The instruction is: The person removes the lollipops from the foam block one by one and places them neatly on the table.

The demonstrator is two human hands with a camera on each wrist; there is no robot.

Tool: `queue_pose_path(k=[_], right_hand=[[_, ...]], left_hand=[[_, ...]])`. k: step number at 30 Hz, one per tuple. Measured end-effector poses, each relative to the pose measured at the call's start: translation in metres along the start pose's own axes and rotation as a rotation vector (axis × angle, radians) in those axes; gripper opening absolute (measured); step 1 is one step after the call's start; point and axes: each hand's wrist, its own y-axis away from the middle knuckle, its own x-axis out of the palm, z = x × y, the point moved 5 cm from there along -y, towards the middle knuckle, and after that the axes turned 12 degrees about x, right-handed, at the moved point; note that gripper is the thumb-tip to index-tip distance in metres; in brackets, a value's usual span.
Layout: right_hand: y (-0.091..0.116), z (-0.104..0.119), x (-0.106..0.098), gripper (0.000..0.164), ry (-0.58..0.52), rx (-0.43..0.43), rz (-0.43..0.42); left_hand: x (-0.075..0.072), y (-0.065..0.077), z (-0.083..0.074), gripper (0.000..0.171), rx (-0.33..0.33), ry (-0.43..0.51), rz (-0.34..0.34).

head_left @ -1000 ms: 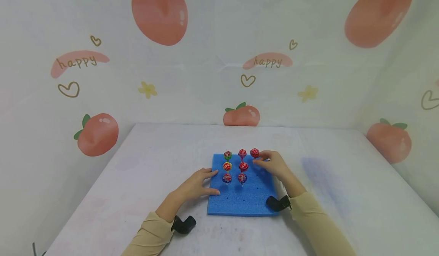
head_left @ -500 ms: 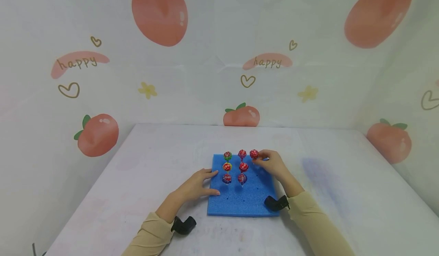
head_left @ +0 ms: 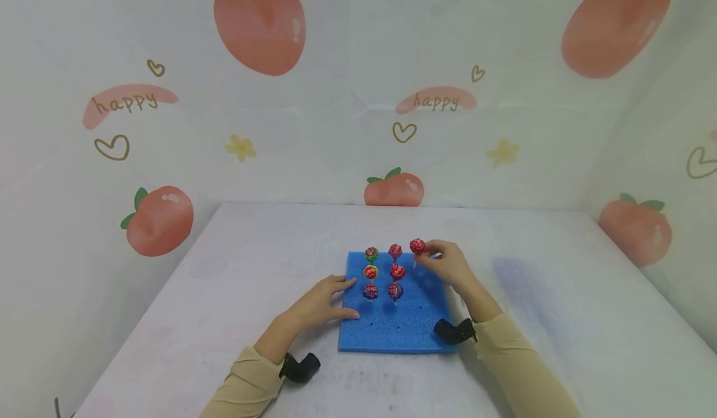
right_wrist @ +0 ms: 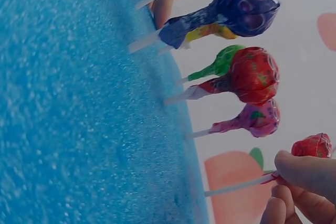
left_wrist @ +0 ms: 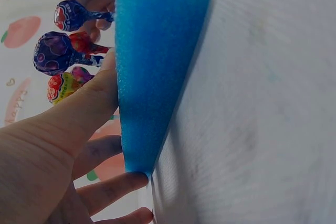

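Out of the blue foam block (head_left: 386, 337) several wrapped lollipops (head_left: 398, 272) stand upright in two columns. At the block's far right, my right hand (head_left: 448, 264) pinches a red lollipop (head_left: 417, 246) between thumb and fingers, just under its candy. In the right wrist view the white stick of this red lollipop (right_wrist: 236, 188) shows almost whole, its lower end right at the foam surface. My left hand (head_left: 316, 301) rests on the block's left edge with fingers spread. The left wrist view shows its thumb (left_wrist: 94, 95) on the top face and fingertips (left_wrist: 137, 179) along the side.
Small holes (head_left: 398, 328) dot the front part of the foam. A white table (head_left: 269, 237) lies around the block, with a fruit-printed backdrop (head_left: 347, 150) behind it. Black curved pieces (head_left: 301, 367) are attached at both wrists.
My right hand has lifted slightly with the red lollipop, and more of its stick shows beneath the fingers. My left hand has kept its place on the foam.
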Motion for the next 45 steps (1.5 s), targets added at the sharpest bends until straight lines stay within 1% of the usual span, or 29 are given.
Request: queue_pose_path(k=[3, 4, 7, 14, 22, 31, 38, 45], right_hand=[[0.000, 0.000, -0.001, 0.031, 0.010, 0.028, -0.004], [-0.001, 0.000, 0.000, 0.029, 0.024, 0.054, 0.001], [-0.001, -0.001, -0.002, 0.027, 0.057, 0.089, 0.002], [0.001, -0.005, -0.007, 0.028, 0.087, 0.128, 0.015], [0.002, -0.012, -0.012, 0.031, 0.081, 0.165, 0.016], [0.006, -0.019, -0.018, 0.033, 0.093, 0.186, 0.014], [0.009, -0.023, -0.025, 0.033, 0.102, 0.162, 0.021], [0.011, -0.027, -0.032, 0.032, 0.129, 0.185, 0.006]], left_hand=[[0.000, 0.000, -0.001, 0.073, 0.000, -0.001, 0.000], [-0.001, 0.000, -0.001, 0.073, 0.000, -0.002, -0.001], [-0.001, 0.000, -0.002, 0.072, -0.002, 0.000, -0.003], [-0.001, 0.001, -0.002, 0.073, -0.007, 0.000, -0.003], [-0.001, 0.000, -0.001, 0.073, -0.004, -0.003, 0.003], [-0.001, 0.000, -0.001, 0.073, -0.004, -0.007, 0.003], [-0.001, 0.001, -0.002, 0.073, 0.003, -0.004, 0.001], [0.000, 0.000, -0.001, 0.073, 0.005, -0.014, 0.000]])
